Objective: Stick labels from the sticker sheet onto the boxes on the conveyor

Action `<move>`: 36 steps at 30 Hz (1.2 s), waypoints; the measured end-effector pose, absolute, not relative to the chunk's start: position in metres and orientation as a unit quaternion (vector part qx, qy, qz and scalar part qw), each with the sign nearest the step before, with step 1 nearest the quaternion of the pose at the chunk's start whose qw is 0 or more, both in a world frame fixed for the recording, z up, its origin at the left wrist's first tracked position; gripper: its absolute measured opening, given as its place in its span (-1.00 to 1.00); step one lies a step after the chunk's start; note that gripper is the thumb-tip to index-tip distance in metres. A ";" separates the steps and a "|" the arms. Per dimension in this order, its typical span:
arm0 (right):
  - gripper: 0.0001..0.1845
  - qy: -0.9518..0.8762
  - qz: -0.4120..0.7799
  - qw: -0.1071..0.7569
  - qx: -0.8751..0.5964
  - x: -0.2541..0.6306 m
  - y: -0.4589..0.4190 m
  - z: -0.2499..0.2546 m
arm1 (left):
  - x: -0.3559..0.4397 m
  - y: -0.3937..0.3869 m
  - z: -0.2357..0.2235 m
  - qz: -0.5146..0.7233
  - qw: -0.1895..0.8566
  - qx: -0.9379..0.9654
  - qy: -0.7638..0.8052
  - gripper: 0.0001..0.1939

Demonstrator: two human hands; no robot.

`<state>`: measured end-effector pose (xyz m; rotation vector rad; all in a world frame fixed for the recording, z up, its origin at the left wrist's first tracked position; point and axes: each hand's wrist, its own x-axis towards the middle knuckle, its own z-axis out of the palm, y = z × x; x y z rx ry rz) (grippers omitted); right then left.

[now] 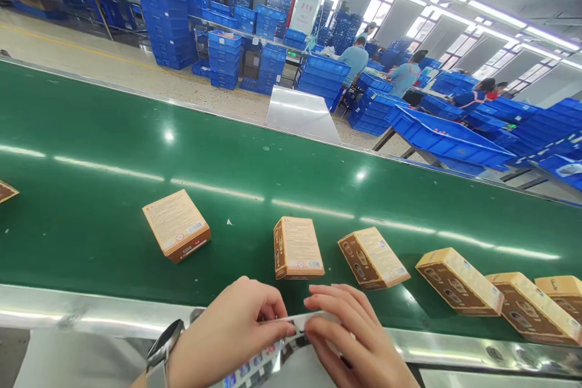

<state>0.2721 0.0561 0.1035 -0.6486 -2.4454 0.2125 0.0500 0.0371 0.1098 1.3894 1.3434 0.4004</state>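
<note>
My left hand (236,330) and my right hand (352,339) meet at the bottom centre, over the belt's near metal edge. Both pinch a narrow strip of small printed labels (291,339), which trails down to the lower left. A watch sits on my left wrist. Just beyond my fingers, a small tan cardboard box (297,248) lies flat on the green conveyor belt (91,133). Another box (176,225) lies to its left, and several more boxes (373,257) line up to the right along the near side.
A metal rail (91,309) borders the belt on my side. Part of a box (6,191) shows at the left edge. Beyond the belt stand stacks of blue crates (168,12) and tables where people in blue work (354,57).
</note>
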 end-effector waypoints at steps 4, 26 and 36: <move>-0.89 -0.670 0.396 0.426 -0.461 0.278 0.083 0.091 | 0.049 0.036 0.104 0.160 0.413 0.693 0.569 -0.90; -0.52 -0.393 0.403 0.547 -0.619 0.262 0.129 0.053 | 0.101 0.066 0.068 0.152 0.271 0.876 0.369 -0.89; -0.51 -0.505 0.204 0.517 -0.660 0.278 0.142 0.052 | 0.116 0.080 0.063 0.143 0.284 0.880 0.354 -0.90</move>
